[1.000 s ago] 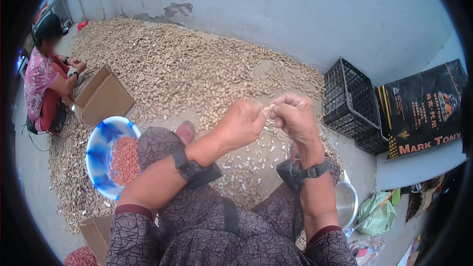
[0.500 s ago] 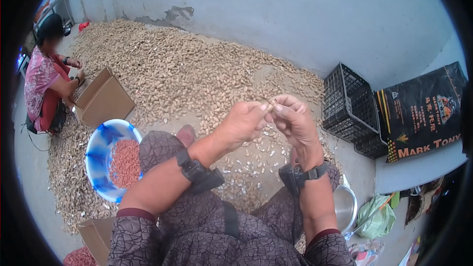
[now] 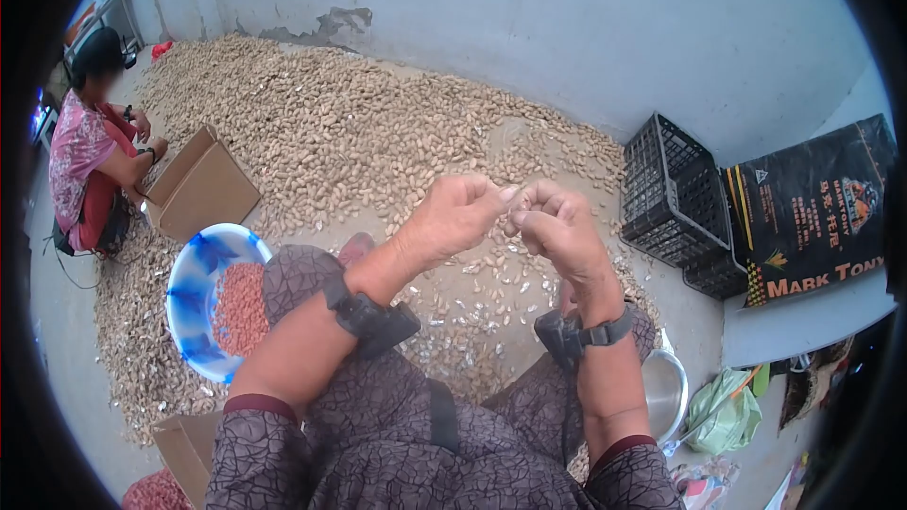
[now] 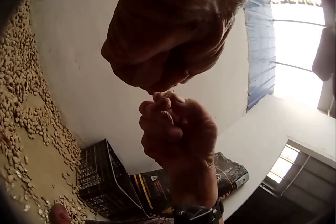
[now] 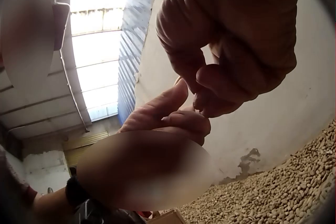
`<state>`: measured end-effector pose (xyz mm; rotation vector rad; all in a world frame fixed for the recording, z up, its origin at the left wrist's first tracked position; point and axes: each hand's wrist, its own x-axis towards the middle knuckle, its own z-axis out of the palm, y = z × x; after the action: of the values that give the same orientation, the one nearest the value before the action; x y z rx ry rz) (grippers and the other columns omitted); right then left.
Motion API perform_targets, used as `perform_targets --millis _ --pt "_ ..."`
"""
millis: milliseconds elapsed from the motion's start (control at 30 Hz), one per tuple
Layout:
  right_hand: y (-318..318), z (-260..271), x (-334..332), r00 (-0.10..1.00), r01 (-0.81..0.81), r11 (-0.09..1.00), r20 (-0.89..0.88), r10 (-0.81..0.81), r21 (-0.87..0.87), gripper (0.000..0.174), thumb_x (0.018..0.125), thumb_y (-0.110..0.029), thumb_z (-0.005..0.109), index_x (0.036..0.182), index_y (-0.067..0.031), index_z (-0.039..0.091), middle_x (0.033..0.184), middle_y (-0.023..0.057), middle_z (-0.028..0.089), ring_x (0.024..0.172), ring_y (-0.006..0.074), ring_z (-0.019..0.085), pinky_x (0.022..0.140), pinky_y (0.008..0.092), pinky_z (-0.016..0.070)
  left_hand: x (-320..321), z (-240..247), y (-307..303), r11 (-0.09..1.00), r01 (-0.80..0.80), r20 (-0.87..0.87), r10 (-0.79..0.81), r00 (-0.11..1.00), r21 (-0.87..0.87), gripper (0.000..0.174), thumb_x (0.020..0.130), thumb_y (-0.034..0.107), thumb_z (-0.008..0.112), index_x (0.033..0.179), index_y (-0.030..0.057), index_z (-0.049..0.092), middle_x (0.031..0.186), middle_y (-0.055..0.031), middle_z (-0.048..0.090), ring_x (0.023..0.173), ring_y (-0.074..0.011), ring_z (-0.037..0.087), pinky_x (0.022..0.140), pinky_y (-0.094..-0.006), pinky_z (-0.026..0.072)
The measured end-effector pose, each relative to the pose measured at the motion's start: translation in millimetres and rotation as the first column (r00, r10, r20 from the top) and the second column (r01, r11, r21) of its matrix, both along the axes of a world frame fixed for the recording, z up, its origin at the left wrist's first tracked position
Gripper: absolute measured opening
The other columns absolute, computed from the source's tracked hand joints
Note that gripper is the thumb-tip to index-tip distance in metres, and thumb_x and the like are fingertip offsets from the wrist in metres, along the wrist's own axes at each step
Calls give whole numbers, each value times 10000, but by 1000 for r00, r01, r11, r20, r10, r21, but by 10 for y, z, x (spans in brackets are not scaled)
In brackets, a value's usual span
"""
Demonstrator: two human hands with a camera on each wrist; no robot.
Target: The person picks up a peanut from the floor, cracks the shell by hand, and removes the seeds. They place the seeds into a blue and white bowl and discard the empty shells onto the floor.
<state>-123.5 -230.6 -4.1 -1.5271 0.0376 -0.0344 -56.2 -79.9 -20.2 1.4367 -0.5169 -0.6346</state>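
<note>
In the head view the left hand and right hand meet at their fingertips in front of the body, above the floor. Thumbs and fingers of both are bent in a pinch around a small peanut, mostly hidden by the fingers. From the left wrist, the left hand is dark above the right hand, whose fingers curl round a small piece. The right wrist view has the right hand pinching over the left fingers. Loose peanuts cover the floor beyond.
A blue-and-white basin of reddish kernels stands left, near an open cardboard box and a seated person. At right are black crates, a printed black sack, a metal bowl and a green bag.
The left hand has risen slightly and its wrist has turned. The right fingers have curled in more, and the peanut seen between the fingertips half a second ago is now mostly hidden.
</note>
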Motion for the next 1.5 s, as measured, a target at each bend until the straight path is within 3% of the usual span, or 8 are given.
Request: perform_targets --millis 133,233,433,633,767,1067,1133,1500 --pt "40 8 -17 1000 1 976 -27 -7 -217 83 713 -62 602 727 -40 523 640 2 546 516 21 458 431 161 351 -16 -28 -39 993 -59 379 15 925 105 255 843 235 532 730 8 567 609 13 503 534 -27 408 437 -201 328" --pt "32 -14 -19 1000 -13 974 -8 11 -227 119 701 -48 632 741 -41 521 645 -18 532 541 14 460 447 155 354 -8 4 -19 991 31 271 -66 960 133 254 844 227 528 717 11 570 575 28 483 509 -24 402 420 -199 322" --pt "58 -32 -10 999 10 996 49 -6 -87 190 692 -36 676 790 -33 513 654 -22 522 549 11 456 457 147 354 13 -47 -34 997 -80 217 79 973 -3 260 853 238 513 712 27 567 539 35 469 438 -12 382 365 -180 292" --pt "82 -39 -16 998 9 999 68 -7 -33 147 716 -29 651 784 -24 520 654 -10 535 539 12 456 446 145 350 9 41 -10 999 -7 123 3 992 34 294 866 270 500 702 35 563 522 37 458 430 -10 380 359 -174 291" --pt "93 -12 -36 998 11 997 68 -5 -82 111 743 -52 625 760 -21 520 635 9 546 498 13 444 413 152 340 29 36 1 999 29 224 -38 974 41 300 875 269 487 694 39 553 513 42 443 423 -11 367 357 -173 283" --pt "37 46 -100 989 -120 986 105 108 119 113 757 -76 608 778 -18 514 614 24 543 453 21 429 387 148 313 -46 13 39 957 180 -55 -197 979 -229 276 891 238 454 726 31 529 520 26 418 401 -25 337 337 -166 254" --pt "26 33 -101 987 -136 981 107 122 139 111 758 -76 605 782 -17 514 613 24 542 452 22 427 387 146 308 -61 1 31 939 145 -271 -234 934 -313 277 897 238 444 728 31 516 521 24 414 388 -26 327 331 -160 258" --pt "-7 24 -91 991 -120 944 89 98 307 98 763 -71 571 828 -9 531 642 43 555 441 26 392 383 151 288 -99 -84 -17 873 52 -477 -314 821 -486 277 900 235 432 722 39 512 515 17 416 371 -34 298 325 -157 255"
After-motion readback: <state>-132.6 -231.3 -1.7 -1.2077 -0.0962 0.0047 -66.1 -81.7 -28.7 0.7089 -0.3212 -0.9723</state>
